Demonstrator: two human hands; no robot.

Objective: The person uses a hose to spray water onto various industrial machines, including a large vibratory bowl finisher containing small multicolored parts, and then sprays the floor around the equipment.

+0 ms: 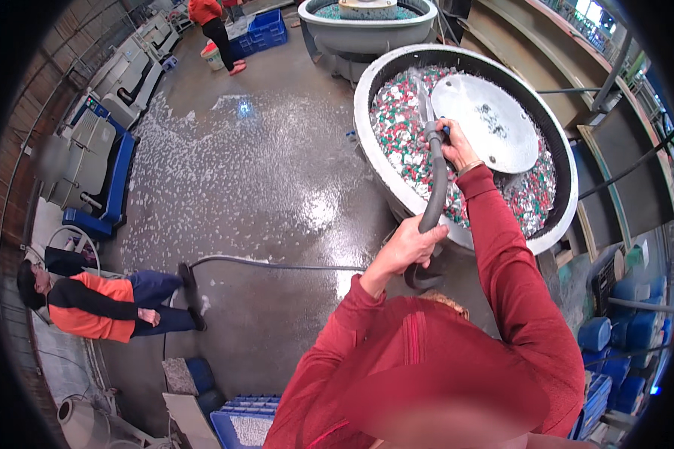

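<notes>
Your red top (374,363) fills the foreground, its two sleeves reaching forward toward the round tub (382,166). Your right hand (454,142) has a narrow grip on the upper end of the grey hose (437,183), beside a small blue fitting (446,131) that your fingers partly cover. Your left hand (410,245) wraps around the same hose lower down, outside the rim, where the hose curves beneath your palm.

The hose end sits over the near-left part of the tub's ring, and a pale streak ahead of it looks like running water. Below it lie the red, green and white pieces (397,135), filling the channel around the pale central dome (464,97). Some dark specks rest in the dome's middle.

Judging from this, you are partway through hosing down the load: the hose is in place, your hold is set and water seems to be flowing. The pieces are all loose in the tub, and none shows lifted out, so unloading, if it belongs to the job, looks not yet begun. Whether the white patches among them are foam or paler pieces, you cannot tell from here, so how much rinsing is left is unclear. The far side of the ring, behind the dome, is less visible, and nothing shows whether water has reached it. White residue also lies scattered over the wet floor (269,198) to your left.
</notes>
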